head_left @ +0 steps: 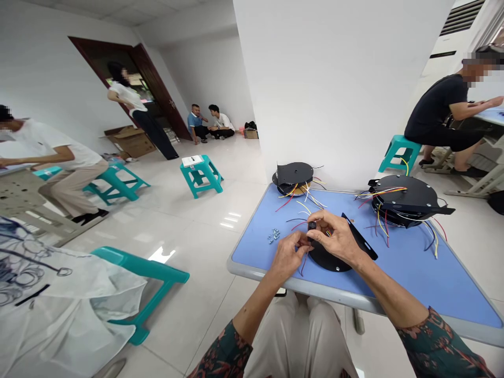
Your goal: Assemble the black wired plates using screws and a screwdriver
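My right hand (334, 236) is closed round a small black cylindrical part (312, 226), gripped between thumb and fingers. Just left of it and lower, my left hand (290, 254) pinches at a thin dark red wire (304, 264) that hangs down from its fingertips. Beneath both hands a round black metal plate (333, 261) lies on the blue table, partly covered by them. A black slotted bracket (361, 239) stands up at its right side. Red, yellow, white and black wires fan out behind the hands. Several small silver screws (274, 235) are scattered left of my left hand.
Two black disc assemblies with loose coloured wires, one at the back left (296, 172) and one at the right (409, 193), sit on the blue table (255, 254). A white pillar (338, 94) rises behind. Green stools (202, 176) and several people are around the room.
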Motion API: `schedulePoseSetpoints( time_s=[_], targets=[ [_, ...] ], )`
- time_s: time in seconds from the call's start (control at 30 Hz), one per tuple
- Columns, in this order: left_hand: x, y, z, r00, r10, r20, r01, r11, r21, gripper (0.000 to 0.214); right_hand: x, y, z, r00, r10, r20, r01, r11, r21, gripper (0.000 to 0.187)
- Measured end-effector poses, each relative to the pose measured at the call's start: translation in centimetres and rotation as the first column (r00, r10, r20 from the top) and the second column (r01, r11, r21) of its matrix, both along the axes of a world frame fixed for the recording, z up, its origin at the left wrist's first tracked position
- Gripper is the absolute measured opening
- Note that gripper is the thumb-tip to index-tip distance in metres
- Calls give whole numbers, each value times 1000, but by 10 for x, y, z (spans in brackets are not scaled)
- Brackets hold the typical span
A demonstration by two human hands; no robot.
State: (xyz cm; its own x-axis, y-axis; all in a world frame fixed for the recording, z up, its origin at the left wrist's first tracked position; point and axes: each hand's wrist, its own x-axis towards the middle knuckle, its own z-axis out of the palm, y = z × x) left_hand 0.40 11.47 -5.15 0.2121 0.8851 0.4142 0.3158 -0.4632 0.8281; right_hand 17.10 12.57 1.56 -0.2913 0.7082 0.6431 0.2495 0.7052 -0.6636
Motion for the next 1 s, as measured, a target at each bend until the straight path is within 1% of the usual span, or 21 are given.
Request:
schedulePoseSetpoints(
  time_s=[0.1,0.2,0.33,0.43,0.5,0.63,0.7,0.9,1.0],
  targets=[
    [-1,1,-4,999,-26,36,26,999,-20,13,1,-1,0,998,67,11,-66,996,-60,28],
    [-1,2,-7,999,-40,33,41,999,-20,13,0,-1,0,997,73,19,-71,993,-91,25],
    [-1,2,-5,998,-56,32,57,998,-24,15,-2,-1,-2,1000,31,5,-31,999,-32,17],
    [-1,1,-2,998,-59,12,60,997,-40,14,-1,0,-2,1000,4,9,-4,1000,-14,17],
    [-1,1,-1,998,-55,4,55,998,-41,12,0,0,-2,1000,12,20,-11,1000,-20,20],
    [-1,1,-1,998,-56,3,56,998,-31,12,0,0,-2,997,67,47,-63,996,-65,27],
    [-1,0,-1,999,-52,-7,51,998,-31,13,0,-1,-2,997,60,56,-56,996,-66,25],
    [-1,-1,2,999,12,-35,-12,1000,-5,16,-1,-1,-4,998,24,56,-24,1000,-1,16],
    [-1,-1,0,1000,13,-24,-13,1000,-19,15,-2,0,-6,998,20,51,-20,1000,3,18]
  ],
)
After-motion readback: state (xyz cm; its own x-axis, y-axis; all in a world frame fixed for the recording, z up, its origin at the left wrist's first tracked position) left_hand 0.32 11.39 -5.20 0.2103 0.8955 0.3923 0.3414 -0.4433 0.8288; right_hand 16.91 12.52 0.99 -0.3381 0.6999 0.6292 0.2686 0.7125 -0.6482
